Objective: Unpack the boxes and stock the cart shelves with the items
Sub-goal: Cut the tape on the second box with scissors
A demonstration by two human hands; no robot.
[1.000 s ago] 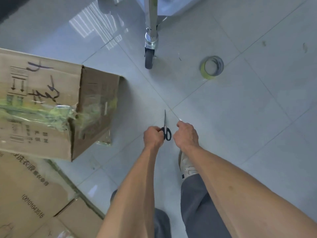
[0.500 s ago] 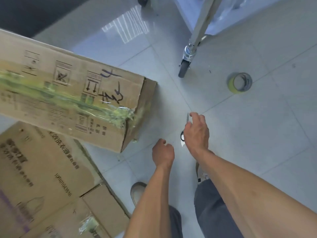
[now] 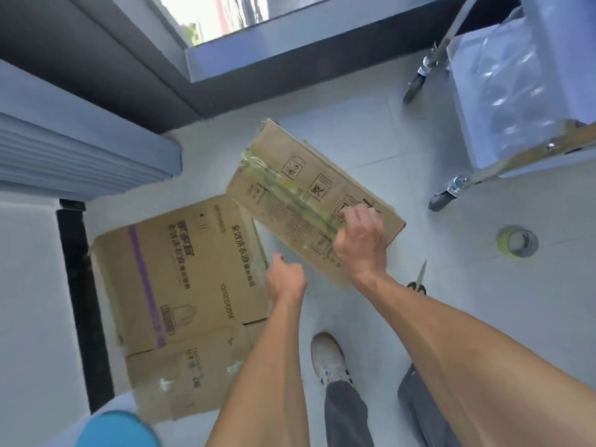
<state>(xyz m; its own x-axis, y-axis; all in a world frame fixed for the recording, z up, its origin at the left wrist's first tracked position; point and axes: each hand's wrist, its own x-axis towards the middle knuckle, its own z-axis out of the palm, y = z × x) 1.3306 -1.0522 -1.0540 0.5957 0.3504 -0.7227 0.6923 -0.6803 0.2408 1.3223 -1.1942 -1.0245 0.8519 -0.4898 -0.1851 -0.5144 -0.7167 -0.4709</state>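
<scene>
A sealed cardboard box (image 3: 300, 185) lies on the floor, with yellow-green tape (image 3: 290, 198) running along its top seam. My right hand (image 3: 361, 243) rests on the near right end of the box, with fingers and thumb curled onto the tape. My left hand (image 3: 285, 280) is a closed fist holding nothing, just off the box's near edge. The black-handled scissors (image 3: 419, 280) lie on the floor beside my right forearm. The metal cart (image 3: 516, 156) stands at the upper right, with clear plastic-wrapped items (image 3: 506, 79) on its low shelf.
A flattened cardboard box (image 3: 180, 285) lies on the floor to the left. A roll of tape (image 3: 517, 241) sits on the tiles at right, near a cart wheel (image 3: 442, 198). A wall and a window frame run behind. My white shoe (image 3: 329, 359) is below the hands.
The scissors left my hands and now lie on the floor. My right hand moved onto the taped box. My left hand let go and closed into a fist. The view swung left.
</scene>
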